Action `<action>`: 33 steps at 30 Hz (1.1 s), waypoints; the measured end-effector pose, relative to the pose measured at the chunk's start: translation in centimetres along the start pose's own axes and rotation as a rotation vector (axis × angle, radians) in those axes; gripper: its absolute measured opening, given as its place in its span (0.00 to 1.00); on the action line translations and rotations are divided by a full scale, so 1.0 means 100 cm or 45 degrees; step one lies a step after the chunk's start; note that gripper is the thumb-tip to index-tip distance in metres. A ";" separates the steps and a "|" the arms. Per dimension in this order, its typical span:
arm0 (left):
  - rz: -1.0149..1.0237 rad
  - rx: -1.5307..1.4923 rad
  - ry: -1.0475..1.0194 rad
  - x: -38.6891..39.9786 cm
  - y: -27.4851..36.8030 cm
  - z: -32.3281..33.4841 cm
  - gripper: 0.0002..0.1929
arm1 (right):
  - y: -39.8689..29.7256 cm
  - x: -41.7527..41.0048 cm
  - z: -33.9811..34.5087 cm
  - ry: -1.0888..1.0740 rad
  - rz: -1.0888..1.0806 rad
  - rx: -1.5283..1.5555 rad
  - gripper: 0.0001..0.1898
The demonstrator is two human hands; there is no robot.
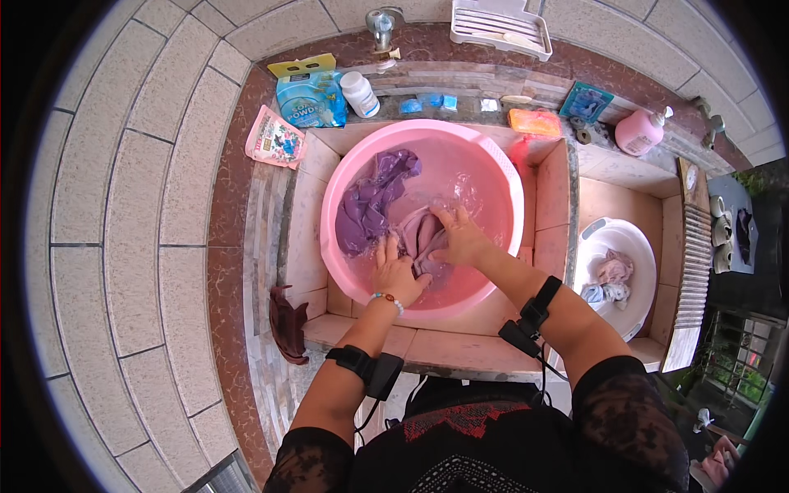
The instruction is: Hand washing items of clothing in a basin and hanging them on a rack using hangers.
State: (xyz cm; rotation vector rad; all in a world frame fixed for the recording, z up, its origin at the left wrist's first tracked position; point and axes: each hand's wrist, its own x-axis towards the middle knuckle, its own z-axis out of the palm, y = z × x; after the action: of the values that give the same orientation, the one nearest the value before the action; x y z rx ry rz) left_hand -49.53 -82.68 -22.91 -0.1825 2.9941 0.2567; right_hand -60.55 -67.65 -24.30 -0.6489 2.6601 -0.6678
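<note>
A large pink plastic basin (513, 185) full of water stands in a tiled sink. My left hand (396, 271) lies at the near side of the water, fingers spread, at the edge of a mauve cloth (424, 237). Across that wet cloth, my right hand (459, 237) touches its right side, thumb and fingers apart; whether its fingertips pinch the fabric cannot be told. A darker purple garment (373, 203) floats bunched at the basin's left, just beyond my left hand.
Beside the sink's right wall, a white basin (647, 259) holds small cloths. A washboard (691, 265) borders it. Along the back ledge stand a soap powder bag (311, 101), a white bottle (359, 94), an orange sponge (535, 122) and a pink pump bottle (640, 132). A faucet (382, 34) juts above.
</note>
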 end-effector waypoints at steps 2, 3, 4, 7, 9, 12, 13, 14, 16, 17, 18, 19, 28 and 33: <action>-0.066 -0.203 -0.264 0.004 -0.016 0.019 0.19 | -0.012 -0.004 0.008 -0.492 0.012 0.129 0.41; -0.104 -0.416 -0.531 0.008 -0.021 0.030 0.17 | -0.006 0.000 0.015 -0.491 0.009 0.126 0.41; -0.098 -0.418 -0.529 0.010 -0.025 0.038 0.17 | 0.005 0.004 0.023 -0.473 0.134 0.210 0.38; -0.737 -1.680 -0.465 0.010 -0.026 0.035 0.13 | 0.011 0.003 0.030 -0.449 0.530 0.759 0.29; -1.151 -2.560 -0.114 0.010 -0.020 0.023 0.10 | 0.006 -0.002 0.028 -0.426 0.795 1.227 0.23; -0.961 -2.824 -0.283 0.016 -0.007 -0.006 0.15 | -0.008 -0.011 0.021 -0.596 0.817 1.913 0.16; -0.943 -2.890 -0.404 0.014 -0.005 -0.018 0.16 | -0.023 -0.016 0.010 -0.698 0.817 2.011 0.18; -0.938 -2.884 -0.396 0.013 -0.006 -0.020 0.16 | -0.036 -0.020 -0.001 -0.800 0.815 2.108 0.19; -0.754 -2.908 -0.520 0.008 -0.010 -0.025 0.16 | -0.054 -0.026 -0.021 -0.833 0.696 1.927 0.21; -0.748 -2.899 -0.513 0.006 -0.013 -0.023 0.16 | -0.060 -0.028 -0.026 -0.861 0.591 1.740 0.22; -0.803 -2.803 -0.336 0.008 -0.012 -0.025 0.14 | -0.055 -0.027 -0.026 -0.899 0.496 1.685 0.30; -0.854 -2.700 -0.159 0.008 -0.012 -0.027 0.12 | -0.051 -0.026 -0.026 -0.893 0.486 1.689 0.30; -0.742 -2.905 -0.401 0.006 -0.001 -0.101 0.10 | -0.051 -0.017 0.003 -0.581 0.890 1.845 0.38; -0.629 -2.869 -0.450 -0.007 -0.010 -0.106 0.11 | -0.067 -0.013 -0.016 -0.645 0.806 2.509 0.29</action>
State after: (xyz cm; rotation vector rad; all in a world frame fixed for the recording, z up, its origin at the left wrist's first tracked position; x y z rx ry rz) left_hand -49.94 -85.45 -12.64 -0.7662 0.8547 2.6495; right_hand -57.74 -71.69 -19.27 0.5133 0.6905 -1.8680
